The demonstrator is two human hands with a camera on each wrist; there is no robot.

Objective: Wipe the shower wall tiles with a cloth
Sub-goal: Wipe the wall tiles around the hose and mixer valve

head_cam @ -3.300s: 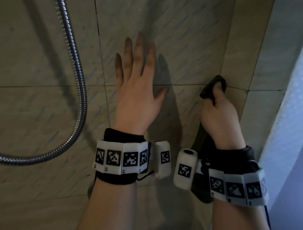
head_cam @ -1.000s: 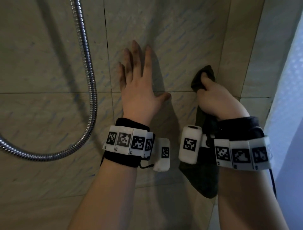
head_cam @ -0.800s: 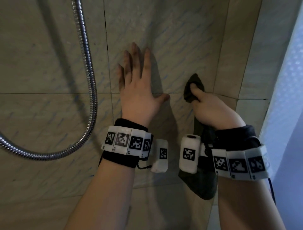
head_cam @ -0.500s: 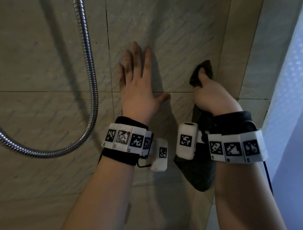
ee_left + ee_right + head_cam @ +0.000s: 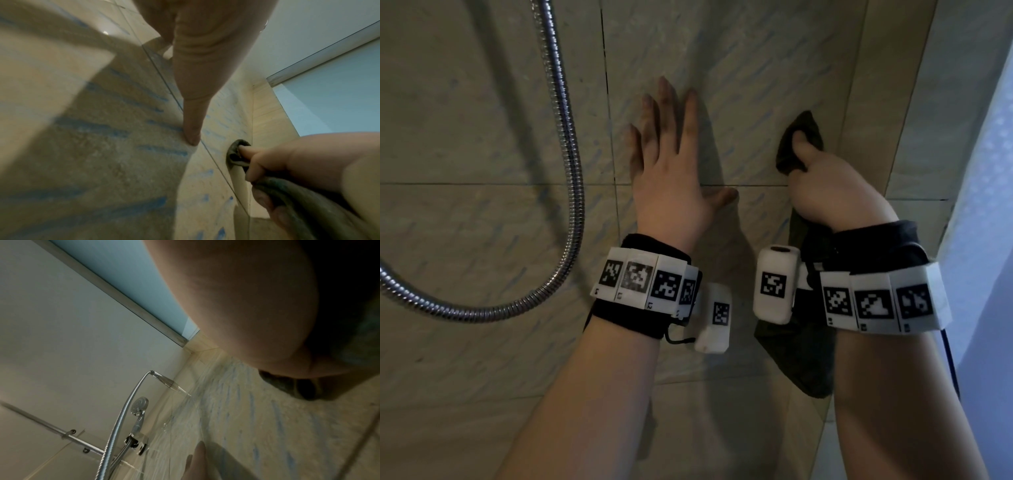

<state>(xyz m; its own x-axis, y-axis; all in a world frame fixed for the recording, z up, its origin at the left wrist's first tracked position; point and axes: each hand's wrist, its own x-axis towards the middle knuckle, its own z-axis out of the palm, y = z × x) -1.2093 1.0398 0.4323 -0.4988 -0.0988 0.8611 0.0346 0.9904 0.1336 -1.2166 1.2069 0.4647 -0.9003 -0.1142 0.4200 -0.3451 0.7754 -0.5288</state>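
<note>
Looking down at our two hands on the tiles [image 5: 739, 68], so here's where we're at. Our left hand [image 5: 671, 192] is laid flat on the wall, fingers [image 5: 666, 113] straight and pretty much side by side, thumb [image 5: 192, 128] stuck out along the grout line. It's holding nothing, just pressed there.

Our right hand [image 5: 825, 192] has the cloth [image 5: 799, 144] bunched up, fingers curled tight around it, and the top wad is pushed against the tile just right of the left hand, close to the corner where the wall turns. The rest of the cloth hangs down under our wrist, dark and limp against the lower tile.

Off to the left the hose [image 5: 571, 192] loops down the wall, well apart from both hands. From the right wrist view we can see the shower head [image 5: 140, 404] sitting in its bracket further along. Frosted pane [image 5: 986, 205] on the far right.
</note>
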